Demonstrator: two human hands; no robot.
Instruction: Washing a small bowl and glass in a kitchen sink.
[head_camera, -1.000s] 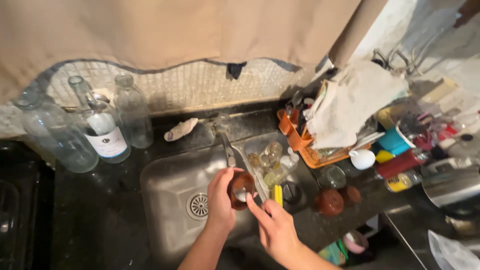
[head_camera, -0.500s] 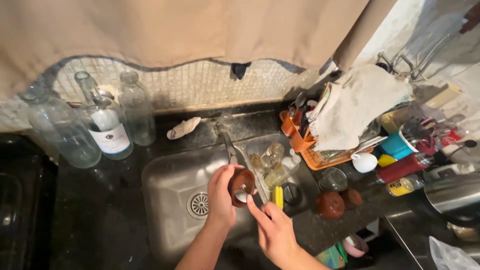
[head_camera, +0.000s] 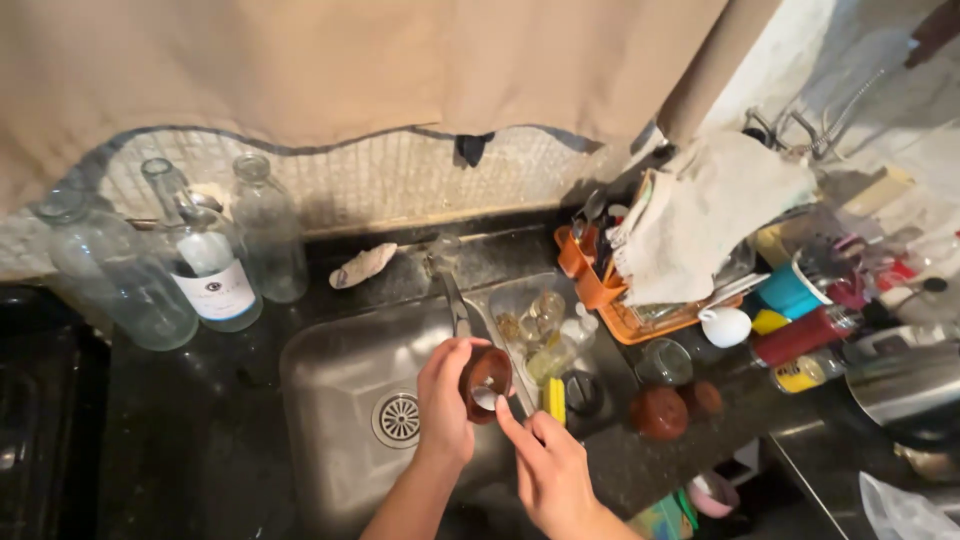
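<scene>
Here the left hand (head_camera: 446, 400) grips a brown cup (head_camera: 486, 378) over the sink (head_camera: 330, 370).

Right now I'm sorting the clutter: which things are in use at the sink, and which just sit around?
In use: left hand, brown cup, right hand with fingers at its rim, sink.
Lying about: glass bottles, orange rack, white cloth, yellow sponge.

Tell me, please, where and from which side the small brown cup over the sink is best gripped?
Probably round its outer wall, from the left, as the left hand does now. The brown cup lies tilted, mouth turned toward the right hand, whose fingers reach inside, so that side should stay free.
</scene>
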